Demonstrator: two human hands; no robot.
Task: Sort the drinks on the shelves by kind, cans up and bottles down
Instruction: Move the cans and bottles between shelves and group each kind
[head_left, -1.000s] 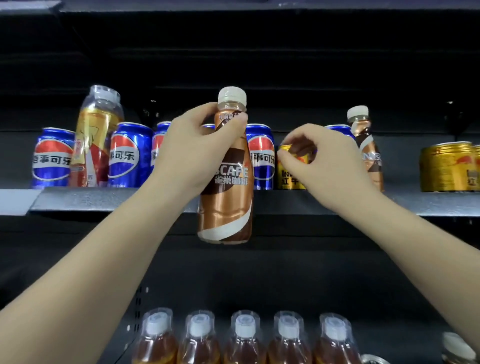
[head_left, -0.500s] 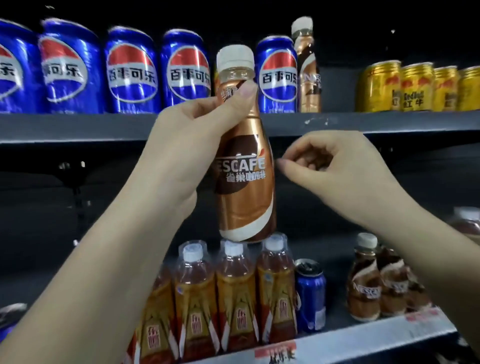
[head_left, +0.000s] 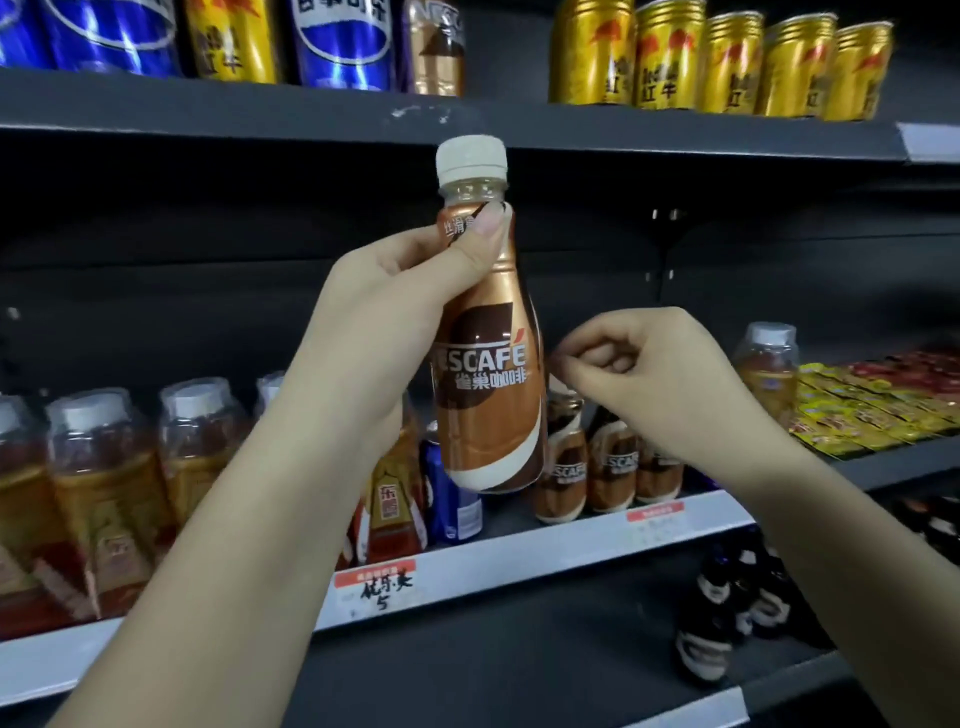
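Note:
My left hand (head_left: 384, 322) grips a brown coffee bottle (head_left: 485, 395) with a white cap, held upright in front of the gap between the two shelves. My right hand (head_left: 644, 374) hovers just to its right with fingers curled and nothing in them. On the upper shelf (head_left: 260, 117) stand blue cola cans (head_left: 340, 41), gold cans (head_left: 691, 57) and one more coffee bottle (head_left: 434, 47). The lower shelf (head_left: 545, 545) carries several tea bottles (head_left: 109, 493), one blue can (head_left: 452, 499) and a few coffee bottles (head_left: 613, 467) partly behind my right hand.
Another tea bottle (head_left: 766, 369) stands at the right of the lower shelf beside flat yellow and red packets (head_left: 872, 410). Dark bottles (head_left: 727, 623) sit on a shelf below. A handwritten price tag (head_left: 379, 587) hangs on the lower shelf's front edge.
The coffee bottle in my left hand has come down from the upper shelf to the level of the lower one. My right hand dropped with it, and the view tilted downward.

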